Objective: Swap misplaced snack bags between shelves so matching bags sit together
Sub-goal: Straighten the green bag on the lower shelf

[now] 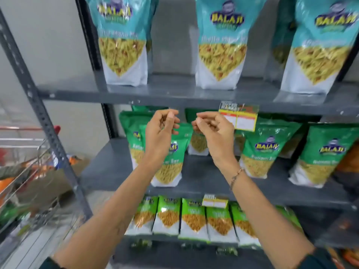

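Three teal snack bags (220, 43) stand apart on the top shelf (174, 92). Green snack bags (260, 148) stand on the middle shelf (204, 181), one of them (171, 171) near the front edge behind my left wrist. Small light-green packets (192, 218) line the lower shelf. My left hand (162, 131) and my right hand (213, 131) are raised side by side in front of the middle shelf, fingers curled loosely, palms toward me, holding nothing. Neither touches a bag.
A yellow price tag (240, 117) hangs from the top shelf's front edge, just right of my right hand. A grey slotted upright (38, 105) runs down the left. A wire cart (23, 181) with goods stands at the left. Orange packets (349, 158) show at the far right.
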`<state>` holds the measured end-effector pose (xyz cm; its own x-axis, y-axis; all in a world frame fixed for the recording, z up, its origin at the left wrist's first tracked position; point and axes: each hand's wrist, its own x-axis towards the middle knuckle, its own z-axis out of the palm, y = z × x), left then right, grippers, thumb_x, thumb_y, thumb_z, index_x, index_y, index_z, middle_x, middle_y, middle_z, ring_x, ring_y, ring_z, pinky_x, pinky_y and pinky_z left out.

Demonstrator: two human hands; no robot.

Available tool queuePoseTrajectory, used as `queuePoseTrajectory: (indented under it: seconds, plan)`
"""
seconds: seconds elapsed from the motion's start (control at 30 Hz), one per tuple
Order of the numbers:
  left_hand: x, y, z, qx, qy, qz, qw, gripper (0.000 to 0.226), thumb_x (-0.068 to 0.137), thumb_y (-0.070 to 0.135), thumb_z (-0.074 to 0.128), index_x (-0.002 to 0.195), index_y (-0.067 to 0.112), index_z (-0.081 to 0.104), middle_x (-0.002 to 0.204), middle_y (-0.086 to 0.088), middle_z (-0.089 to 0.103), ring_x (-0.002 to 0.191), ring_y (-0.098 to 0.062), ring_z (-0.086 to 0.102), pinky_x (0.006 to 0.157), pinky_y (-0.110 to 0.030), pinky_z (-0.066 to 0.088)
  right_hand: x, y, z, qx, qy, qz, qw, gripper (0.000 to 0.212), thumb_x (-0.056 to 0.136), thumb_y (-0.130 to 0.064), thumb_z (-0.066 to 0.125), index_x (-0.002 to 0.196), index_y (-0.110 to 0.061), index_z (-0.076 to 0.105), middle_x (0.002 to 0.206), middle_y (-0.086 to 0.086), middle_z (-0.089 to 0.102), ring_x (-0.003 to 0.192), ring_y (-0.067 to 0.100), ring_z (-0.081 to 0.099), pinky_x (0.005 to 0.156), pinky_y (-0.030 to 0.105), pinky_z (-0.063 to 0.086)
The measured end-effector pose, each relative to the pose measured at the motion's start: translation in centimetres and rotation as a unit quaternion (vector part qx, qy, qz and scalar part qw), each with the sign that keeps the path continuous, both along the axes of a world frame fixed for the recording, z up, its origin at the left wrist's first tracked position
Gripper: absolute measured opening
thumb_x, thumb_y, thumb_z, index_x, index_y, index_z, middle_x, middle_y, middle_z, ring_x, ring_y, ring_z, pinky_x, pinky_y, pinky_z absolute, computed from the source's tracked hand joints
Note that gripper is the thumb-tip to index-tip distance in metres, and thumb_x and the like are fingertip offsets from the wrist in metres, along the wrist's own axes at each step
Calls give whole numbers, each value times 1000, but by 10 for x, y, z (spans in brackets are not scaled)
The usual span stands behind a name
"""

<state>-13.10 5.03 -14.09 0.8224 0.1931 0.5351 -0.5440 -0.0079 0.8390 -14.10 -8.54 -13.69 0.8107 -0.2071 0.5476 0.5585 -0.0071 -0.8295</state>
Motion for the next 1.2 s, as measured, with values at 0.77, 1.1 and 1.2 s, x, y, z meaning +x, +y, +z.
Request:
queuePoseTrajectory:
  seconds: [0.77,1.1,1.2]
  plan:
    - [71,75,-195,277,356,70,890,69,79,30,70,137,10,38,121,-11,58,116,-30,54,96,-42,46,103,18,-214,-148,286,85,943,51,71,-2,74,117,-3,53,120,15,63,106,17,60,99,36,48]
    - [113,-10,-190,214,325,30,921,59,66,20,81,117,5,55,108,-14,70,96,-27,67,90,-44,54,119,-71,-218,-59,251,6,966,44,66,7,73,107,1,59,108,13,65,83,-2,65,75,12,52]
    - [134,-36,-194,212,320,24,923,52,62,17,83,107,5,60,104,-16,72,93,-27,69,86,-46,55,131,-98,-216,-65,257,-15,964,45,66,8,72,108,3,58,110,14,64,88,7,64,74,10,52]
